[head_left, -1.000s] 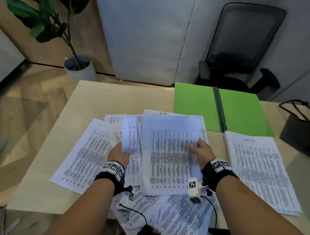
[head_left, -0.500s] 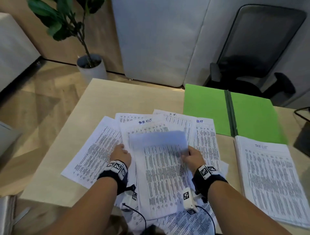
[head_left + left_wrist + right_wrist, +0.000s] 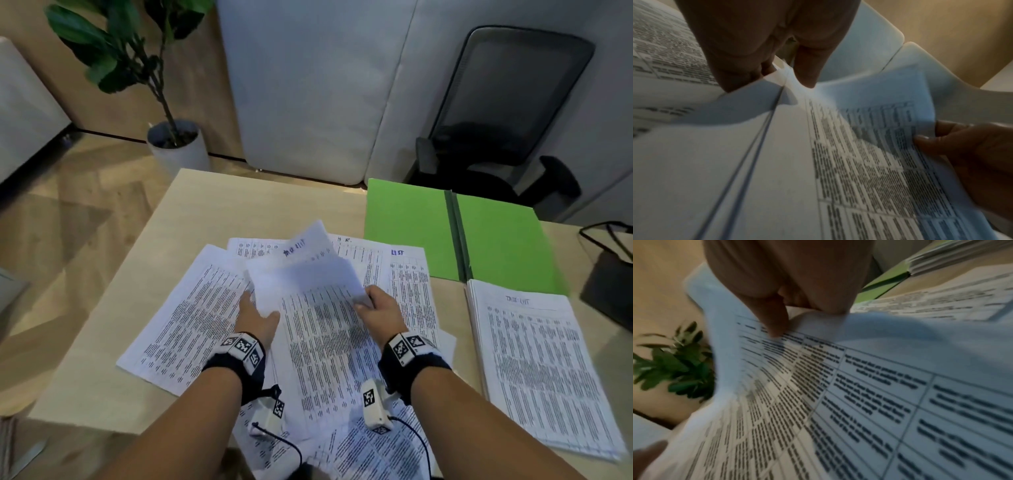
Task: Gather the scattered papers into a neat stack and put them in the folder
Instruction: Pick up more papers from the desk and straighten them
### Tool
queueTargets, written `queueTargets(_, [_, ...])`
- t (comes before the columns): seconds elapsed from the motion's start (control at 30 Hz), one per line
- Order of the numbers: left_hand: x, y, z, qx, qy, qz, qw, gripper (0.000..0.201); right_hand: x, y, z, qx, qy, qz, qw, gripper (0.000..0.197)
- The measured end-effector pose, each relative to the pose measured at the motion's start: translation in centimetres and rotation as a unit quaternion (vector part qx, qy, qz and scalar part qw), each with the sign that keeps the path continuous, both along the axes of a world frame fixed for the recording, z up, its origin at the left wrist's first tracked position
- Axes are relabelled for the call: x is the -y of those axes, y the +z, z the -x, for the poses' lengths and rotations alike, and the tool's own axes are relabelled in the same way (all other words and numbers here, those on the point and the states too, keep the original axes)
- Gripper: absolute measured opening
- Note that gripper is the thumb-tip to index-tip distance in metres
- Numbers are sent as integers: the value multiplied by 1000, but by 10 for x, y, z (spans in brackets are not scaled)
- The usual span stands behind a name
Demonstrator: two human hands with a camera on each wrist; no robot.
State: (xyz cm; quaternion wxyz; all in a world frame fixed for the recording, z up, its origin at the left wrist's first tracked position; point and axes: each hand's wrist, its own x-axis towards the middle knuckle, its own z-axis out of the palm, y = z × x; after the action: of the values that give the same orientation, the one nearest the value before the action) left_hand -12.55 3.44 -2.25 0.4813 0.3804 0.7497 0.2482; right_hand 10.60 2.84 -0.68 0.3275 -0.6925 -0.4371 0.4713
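Observation:
Both hands hold a few printed sheets above the scattered papers in the middle of the table. My left hand pinches their left edge between thumb and fingers. My right hand pinches the right edge, thumb on top. The sheets bow upward and their top corners curl. The green folder lies open at the back right. A neat stack of papers lies in front of it, overlapping its right half.
Some papers hang over the table's front edge below my wrists. A black bag sits at the right edge. Behind the table stand an office chair and a potted plant on the floor.
My hands have come closer together and the held sheets, flat a second ago, now buckle with their top edge flopped and lifted.

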Motion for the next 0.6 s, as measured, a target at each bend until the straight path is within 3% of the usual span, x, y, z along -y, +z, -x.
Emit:
queueTargets(0.03, [-2, 3, 2, 30, 10, -22, 999, 80, -2, 9, 2, -39, -8, -14, 999, 6])
queueTargets(0.13, [-15, 24, 8, 131, 75, -112, 982, 77, -16, 45, 7, -139, -53, -102, 984, 33])
queueTargets(0.23, [-32, 63, 12, 157, 126, -212, 956, 59, -30, 85, 12, -163, -56, -195, 966, 54])
queueTargets(0.3, [-37, 93, 12, 184, 134, -278, 933, 53, -33, 106, 15, -181, -42, -241, 953, 57])
queueTargets(0.37, [-37, 114, 10, 222, 127, -326, 910, 59, -32, 116, 17, -184, -32, -270, 945, 55])
queueTargets(0.43, [-33, 118, 9, 232, 113, -330, 908, 61, -27, 112, 15, -168, -26, -253, 952, 56])
queueTargets(0.6, [-15, 96, -1, 209, 75, -246, 944, 47, -5, 81, 10, -90, -29, -170, 981, 60])
